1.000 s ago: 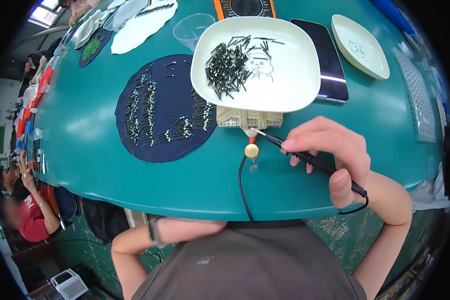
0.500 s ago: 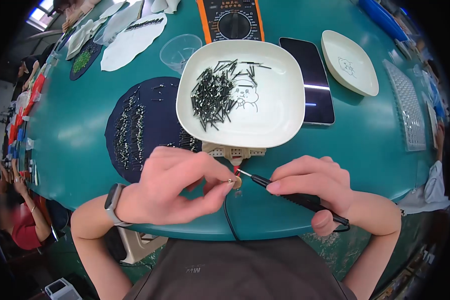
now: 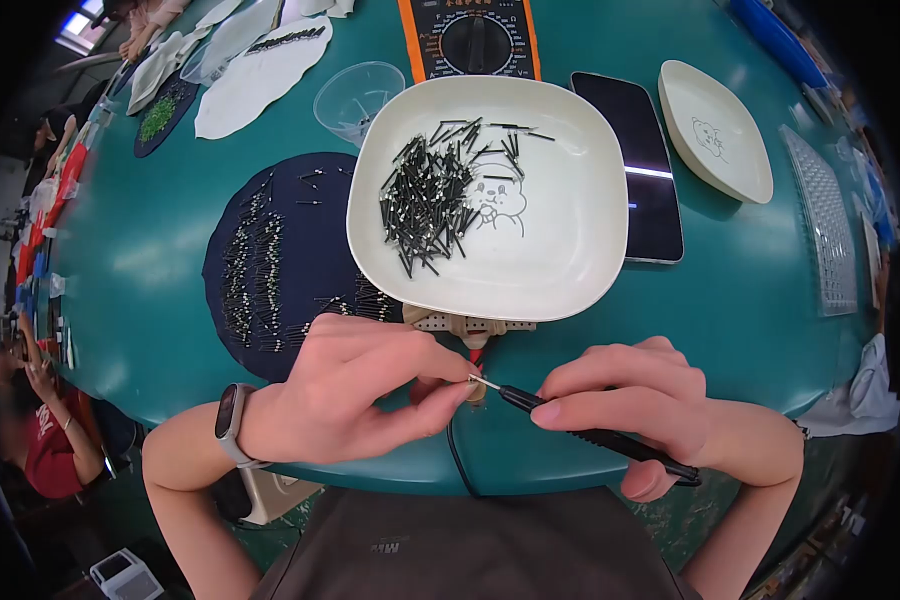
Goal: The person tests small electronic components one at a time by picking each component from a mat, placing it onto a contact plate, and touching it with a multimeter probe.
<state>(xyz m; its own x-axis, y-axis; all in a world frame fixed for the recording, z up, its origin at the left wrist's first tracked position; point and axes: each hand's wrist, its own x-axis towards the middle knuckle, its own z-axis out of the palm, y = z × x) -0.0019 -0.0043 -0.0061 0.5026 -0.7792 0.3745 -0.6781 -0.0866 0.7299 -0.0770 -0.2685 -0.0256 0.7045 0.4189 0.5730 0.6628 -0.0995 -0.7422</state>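
My right hand [image 3: 630, 400] is closed round a black probe [image 3: 610, 436], whose thin metal tip points left to the fingertips of my left hand [image 3: 370, 390]. Thumb and forefinger of that left hand are pinched on something too small to make out. Just below the pinch is a small round brass-coloured piece [image 3: 477, 389], with a red part [image 3: 476, 356] above it. Beyond my hands stands a white dish [image 3: 560, 270] with many black pin-like parts [image 3: 425, 200] in its left half. A perforated board [image 3: 440, 323] shows under the dish's near edge.
A dark blue mat [image 3: 232, 215] with rows of small parts lies left. Behind are a clear cup [image 3: 335, 100] and an orange-edged multimeter [image 3: 475, 45]. A phone [image 3: 625, 130], second dish [image 3: 745, 175] and clear tray [image 3: 825, 230] lie right. A co-worker [image 3: 55, 440] sits far left.
The probe tip now reaches the fingertips of my left hand, where a small gap stood before. The view has shifted slightly, so the dish and phone appear larger and a little further right.
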